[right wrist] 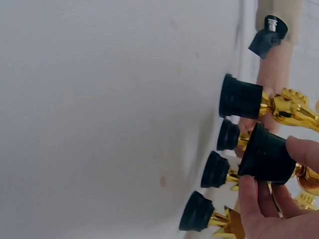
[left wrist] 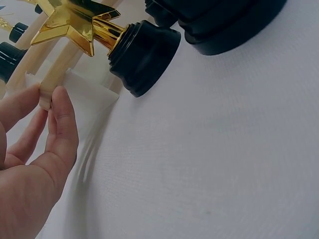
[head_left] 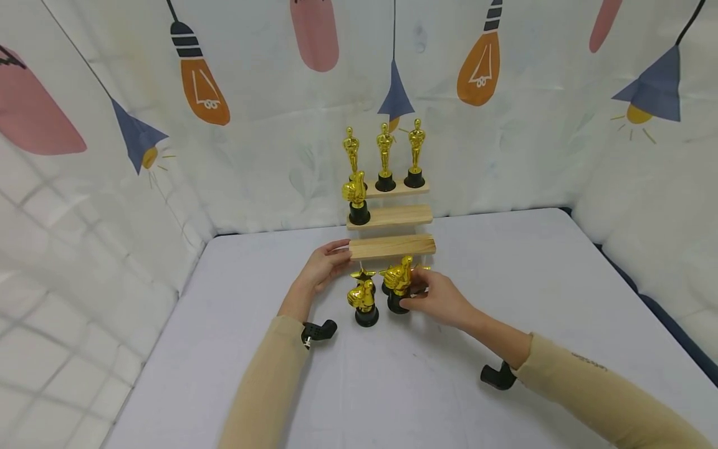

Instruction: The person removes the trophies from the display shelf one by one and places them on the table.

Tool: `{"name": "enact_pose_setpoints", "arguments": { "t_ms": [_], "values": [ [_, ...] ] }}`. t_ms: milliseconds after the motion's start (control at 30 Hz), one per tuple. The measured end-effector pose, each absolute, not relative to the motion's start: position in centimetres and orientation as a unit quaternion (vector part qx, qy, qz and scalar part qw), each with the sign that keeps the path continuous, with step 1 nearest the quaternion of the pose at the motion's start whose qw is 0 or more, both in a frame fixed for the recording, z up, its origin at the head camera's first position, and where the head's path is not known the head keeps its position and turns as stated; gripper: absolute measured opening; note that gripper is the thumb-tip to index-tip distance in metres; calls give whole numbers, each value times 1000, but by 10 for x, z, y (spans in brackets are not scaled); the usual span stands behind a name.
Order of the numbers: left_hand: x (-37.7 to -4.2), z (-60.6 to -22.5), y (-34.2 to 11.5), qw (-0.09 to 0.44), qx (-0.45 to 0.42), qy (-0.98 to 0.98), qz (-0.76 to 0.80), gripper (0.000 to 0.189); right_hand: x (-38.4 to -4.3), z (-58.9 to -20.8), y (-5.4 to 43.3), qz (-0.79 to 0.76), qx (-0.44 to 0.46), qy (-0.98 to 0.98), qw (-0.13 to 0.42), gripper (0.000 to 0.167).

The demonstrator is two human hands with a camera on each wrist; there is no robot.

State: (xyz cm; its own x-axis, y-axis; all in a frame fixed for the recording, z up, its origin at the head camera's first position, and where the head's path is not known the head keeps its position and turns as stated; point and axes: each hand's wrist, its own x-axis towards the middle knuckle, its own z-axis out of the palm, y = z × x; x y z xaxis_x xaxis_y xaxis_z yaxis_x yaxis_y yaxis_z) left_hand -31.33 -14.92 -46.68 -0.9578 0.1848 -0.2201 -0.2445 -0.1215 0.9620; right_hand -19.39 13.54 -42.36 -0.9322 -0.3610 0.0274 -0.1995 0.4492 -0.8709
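My left hand (head_left: 324, 269) pinches the left end of the lowest wooden shelf (head_left: 392, 247) between thumb and fingers, closely seen in the left wrist view. My right hand (head_left: 440, 300) grips a gold thumbs-up trophy (head_left: 397, 279) by its black base (right wrist: 269, 154); in the right wrist view that base appears lifted off the table. Left of it stands a second thumbs-up trophy (head_left: 367, 317) on the tablecloth. Behind these two, in front of the lowest shelf, are three star trophies (left wrist: 70, 22), partly hidden in the head view.
Another thumbs-up trophy (head_left: 359, 215) stands at the left of the middle shelf (head_left: 401, 216). On the top shelf (head_left: 401, 191) are three gold figure trophies (head_left: 384, 149). A white tablecloth (head_left: 224, 349) covers the table; a patterned curtain (head_left: 252, 162) hangs behind.
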Motion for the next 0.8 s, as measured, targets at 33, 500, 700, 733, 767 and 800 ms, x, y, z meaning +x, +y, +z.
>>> {"name": "enact_pose_setpoints", "arguments": {
  "t_ms": [33, 500, 700, 733, 767, 800],
  "values": [
    [-313, -467, -149, 143, -22, 647, 748, 49, -194, -426, 135, -497, -164, 848, 82, 47],
    [-314, -467, -150, 147, -15, 648, 747, 50, -193, -442, 126, -483, -152, 857, 91, 46],
    [-314, -467, -151, 149, -11, 647, 747, 50, -193, -449, 125, -467, -150, 866, 95, 45],
    [-314, -467, -151, 149, -11, 648, 747, 50, -193, -450, 125, -464, -151, 868, 95, 45],
    [-314, -468, -151, 149, -10, 648, 747, 50, -193, -450, 125, -464, -153, 867, 94, 45],
    [-314, -467, -151, 149, -10, 649, 746, 50, -194, -451, 125, -462, -154, 868, 94, 44]
  ]
}}
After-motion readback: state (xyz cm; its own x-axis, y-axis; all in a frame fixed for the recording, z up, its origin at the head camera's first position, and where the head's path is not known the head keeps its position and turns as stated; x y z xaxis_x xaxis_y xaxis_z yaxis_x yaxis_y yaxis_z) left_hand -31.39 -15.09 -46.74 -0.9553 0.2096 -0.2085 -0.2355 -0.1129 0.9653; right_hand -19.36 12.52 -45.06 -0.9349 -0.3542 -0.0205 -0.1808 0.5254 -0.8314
